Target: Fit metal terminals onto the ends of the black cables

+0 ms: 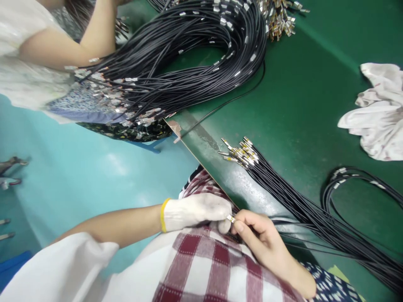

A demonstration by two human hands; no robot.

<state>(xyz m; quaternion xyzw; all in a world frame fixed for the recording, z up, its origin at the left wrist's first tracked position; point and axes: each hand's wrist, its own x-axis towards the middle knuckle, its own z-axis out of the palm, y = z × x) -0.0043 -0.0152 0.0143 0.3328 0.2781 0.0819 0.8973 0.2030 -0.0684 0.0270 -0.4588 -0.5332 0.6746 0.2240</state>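
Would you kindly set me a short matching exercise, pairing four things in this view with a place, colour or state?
1. Left hand
2. Right hand
3. Small connector
4. Tabletop

A. Green
B. Between the two hands
C. Bare, without a glove
D. In a white glove with a yellow cuff

Pairs: 1-D, 2-C, 3-B, 4-A

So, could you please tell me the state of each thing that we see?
Left hand: gloved, pinching.
Right hand: bare, pinching.
Connector: held between both hands.
Large cable bundle: bent into a loop.
Smaller cable bundle: stretched out, tips loosely gathered.
White cloth: crumpled.
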